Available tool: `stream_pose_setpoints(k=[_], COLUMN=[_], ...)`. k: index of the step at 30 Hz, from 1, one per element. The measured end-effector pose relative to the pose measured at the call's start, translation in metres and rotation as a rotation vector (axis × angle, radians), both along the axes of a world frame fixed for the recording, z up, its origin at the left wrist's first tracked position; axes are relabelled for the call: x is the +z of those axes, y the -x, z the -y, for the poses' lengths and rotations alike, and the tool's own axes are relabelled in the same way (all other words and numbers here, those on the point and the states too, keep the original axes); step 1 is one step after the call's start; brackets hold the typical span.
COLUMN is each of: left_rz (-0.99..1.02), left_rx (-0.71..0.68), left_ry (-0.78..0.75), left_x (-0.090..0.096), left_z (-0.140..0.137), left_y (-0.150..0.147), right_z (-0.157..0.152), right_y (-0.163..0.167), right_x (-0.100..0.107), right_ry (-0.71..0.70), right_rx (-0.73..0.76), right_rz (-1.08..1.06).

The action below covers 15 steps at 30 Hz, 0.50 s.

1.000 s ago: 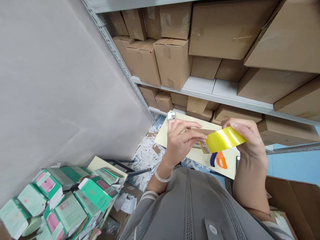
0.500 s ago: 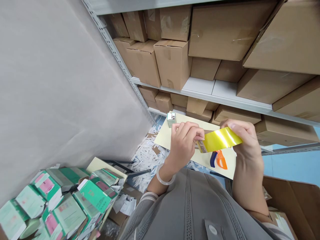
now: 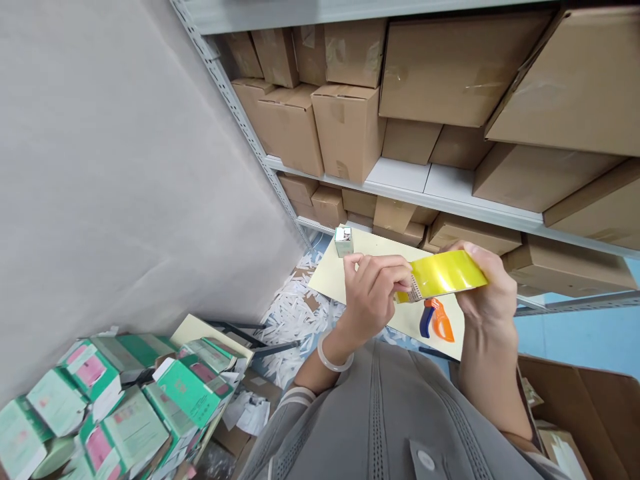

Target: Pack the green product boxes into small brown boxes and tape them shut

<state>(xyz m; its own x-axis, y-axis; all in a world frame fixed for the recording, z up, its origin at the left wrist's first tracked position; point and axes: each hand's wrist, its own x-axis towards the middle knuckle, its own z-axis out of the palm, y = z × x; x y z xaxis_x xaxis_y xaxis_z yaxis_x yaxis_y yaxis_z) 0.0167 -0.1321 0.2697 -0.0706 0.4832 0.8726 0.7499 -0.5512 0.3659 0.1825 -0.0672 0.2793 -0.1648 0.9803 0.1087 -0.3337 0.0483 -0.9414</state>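
A shiny yellow strip or flat packet (image 3: 447, 272), with small dark print near its left end, is stretched between my hands above the pale tabletop (image 3: 325, 275). My left hand (image 3: 375, 290) pinches the printed end, its fingertips bent over the edge. My right hand (image 3: 487, 283) grips the other end, thumb on top. The strip bows upward in the middle; its underside is hidden. Below it on the tabletop lies an orange and blue hand tool (image 3: 440, 321), which looks like a tape cutter. A small pale green box (image 3: 344, 241) stands at the far left corner of the tabletop.
Shelves (image 3: 400, 175) full of brown cartons (image 3: 347, 130) rise ahead. Several green and pink boxes (image 3: 187, 390) are heaped at lower left. Shredded paper (image 3: 290, 313) covers the floor by the grey wall (image 3: 125, 167). An open carton (image 3: 585, 393) stands at lower right.
My right hand has come slightly inward and turned, and the yellow strip now arches more. My left hand stays at the printed end, a little lower. The view has shifted slightly.
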Motion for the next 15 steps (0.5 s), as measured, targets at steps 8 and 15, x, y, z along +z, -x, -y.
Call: stream_pose_setpoints(k=[8, 15], left_rz=[0.092, 0.164], left_rx=[-0.166, -0.286], left_ry=[0.013, 0.127], left_x=[-0.002, -0.002], left_z=[-0.003, -0.005], left_y=[0.006, 0.011], right_z=[-0.001, 0.002], right_y=[-0.002, -0.004], right_x=[-0.003, -0.004], right_ry=[0.035, 0.138], right_rx=[-0.033, -0.023], right_rz=[-0.027, -0.016])
